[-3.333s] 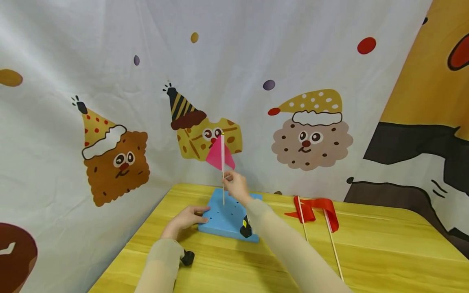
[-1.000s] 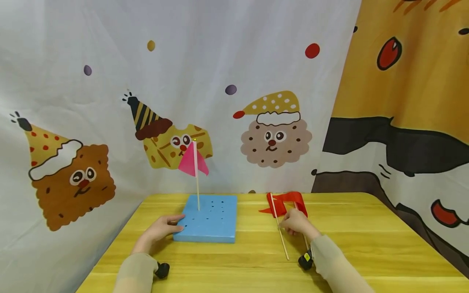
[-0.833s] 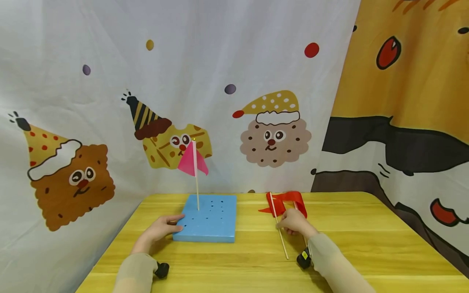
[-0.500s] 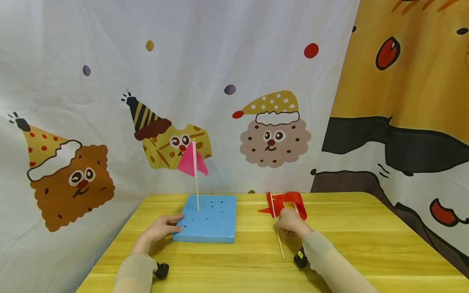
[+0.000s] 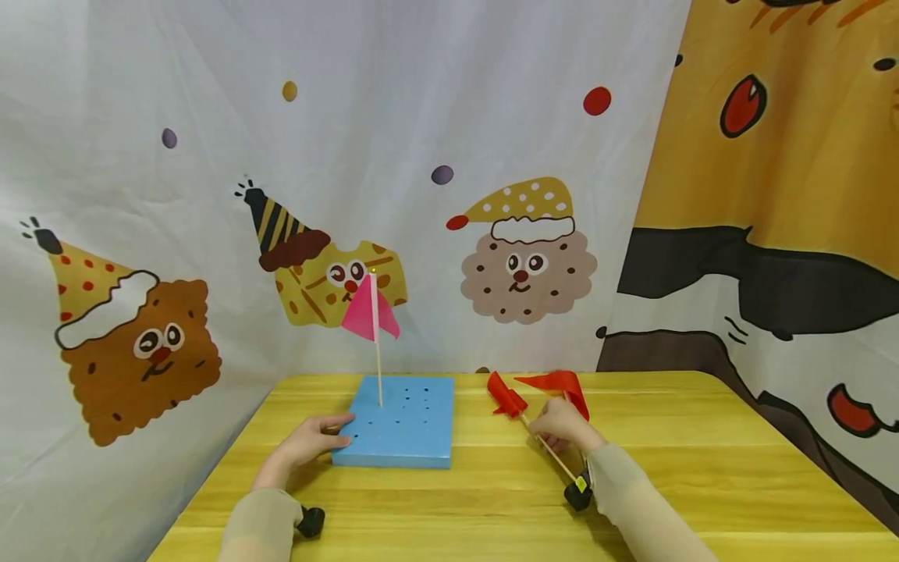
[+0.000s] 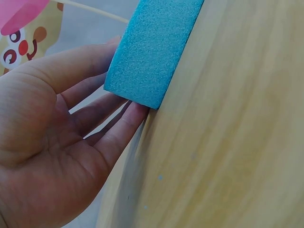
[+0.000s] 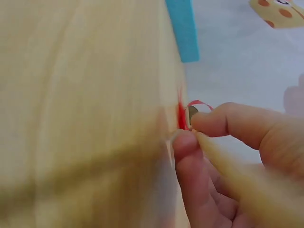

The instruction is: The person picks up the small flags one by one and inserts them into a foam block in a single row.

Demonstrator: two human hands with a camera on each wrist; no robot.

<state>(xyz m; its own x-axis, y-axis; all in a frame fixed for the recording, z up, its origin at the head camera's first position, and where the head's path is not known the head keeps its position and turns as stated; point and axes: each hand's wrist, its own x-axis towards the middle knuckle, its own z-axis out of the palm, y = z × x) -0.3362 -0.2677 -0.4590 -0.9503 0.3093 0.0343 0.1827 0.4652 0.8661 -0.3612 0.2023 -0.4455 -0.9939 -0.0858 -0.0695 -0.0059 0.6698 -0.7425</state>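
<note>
On the table lies a square blue foam block (image 5: 421,437) with several small holes in its top. A stick with a pink flag (image 5: 361,311) stands upright in it. My left hand (image 5: 314,439) rests at the block's left edge, thumb over the top and nearly straight fingers against the side, as the left wrist view shows. My right hand (image 5: 563,425) pinches the thin wooden stick of a red flag (image 5: 509,400) between thumb and fingers. The cloth hangs loosely around the stick's far end, which slants to the left. A second red flag (image 5: 570,386) lies behind that hand, its stick mostly hidden.
The wood-grain table (image 5: 393,507) ends at its back edge against a white cloth backdrop (image 5: 393,156) printed with cartoon biscuits and cheese. Black wrist devices (image 5: 578,493) hang below both wrists.
The pink flag, earlier held in my right hand over the block, now stands in it. My right hand moved right to the red flags and has turned one, its cloth swinging left. Left hand steady.
</note>
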